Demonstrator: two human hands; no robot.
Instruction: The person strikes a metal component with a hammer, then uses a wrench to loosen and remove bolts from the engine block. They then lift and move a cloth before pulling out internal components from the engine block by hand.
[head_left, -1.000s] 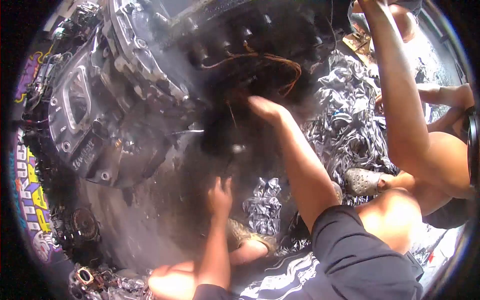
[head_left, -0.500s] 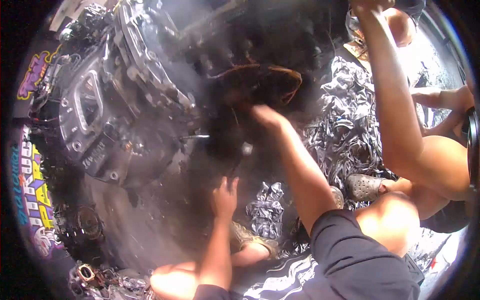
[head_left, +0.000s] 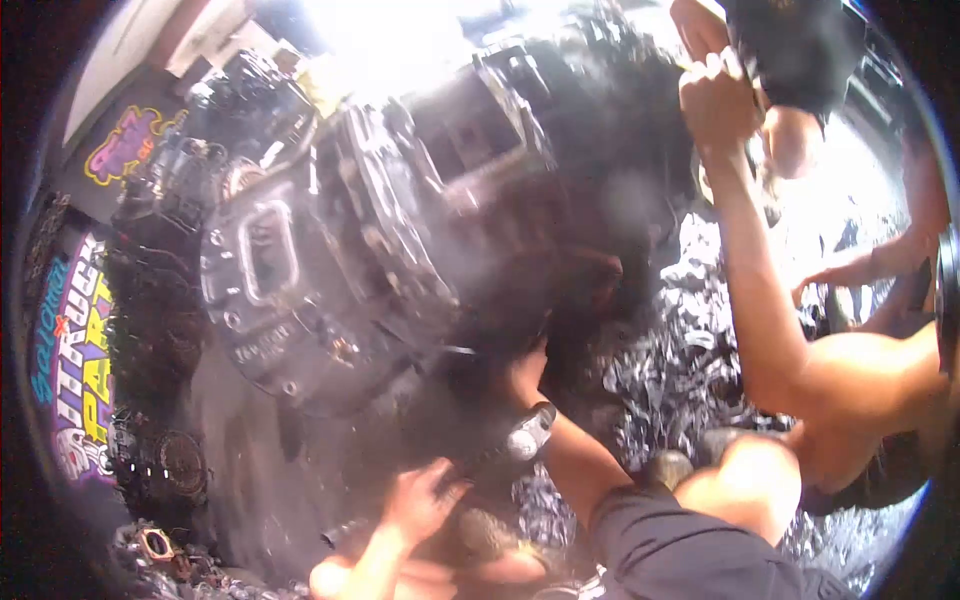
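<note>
A large greasy engine and gearbox block lies tilted on the ground and fills the middle of the view. My right hand, with a wristwatch on the wrist, presses up against the block's dark underside; its fingers are hidden in the shadow. My left hand hovers lower down near the ground, fingers spread, holding nothing. A co-worker's hand grips the top right end of the block, with the arm stretched upward.
Crumpled silvery scraps cover the ground at the right. A sandalled foot stands among them. Small engine parts lie at the lower left beside a colourful painted sign. The co-worker crouches at the right.
The view has swung so the block sits more central and upright. My right hand dropped from the orange wires to the block's underside. My left hand moved lower. The co-worker's gripping hand is now in view.
</note>
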